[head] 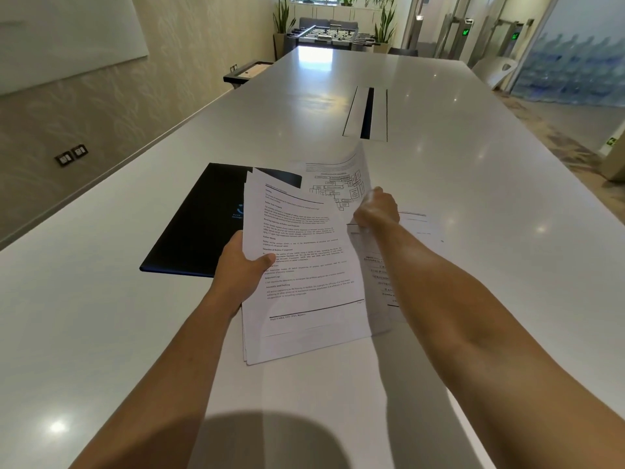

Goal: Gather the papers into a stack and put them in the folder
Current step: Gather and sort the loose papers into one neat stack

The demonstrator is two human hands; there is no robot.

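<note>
Left hand [245,265]: grips the stack of papers [301,265] at its left edge, thumb on the top page, fingers hidden beneath; the stack is lifted off the surface [101,299].
Right hand [377,209]: closed on a loose sheet [338,179] with a diagram on it, pinched near its lower edge, so the sheet curls up and away.
Papers left: at least one more page [419,228] lies flat on the surface just beyond the right forearm, partly hidden.
Folder [203,225]: dark, closed, flat on the surface to the left, its right part behind the stack.
Step in hand: apparently adding the diagram sheet to the stack.
Doing it well: lay the sheet flat on top, square it with the pages beneath, and let the left thumb lift briefly to take it in.
Risk: the stack's edges are fanned, so tapping them even on the surface before opening the folder should help.
</note>
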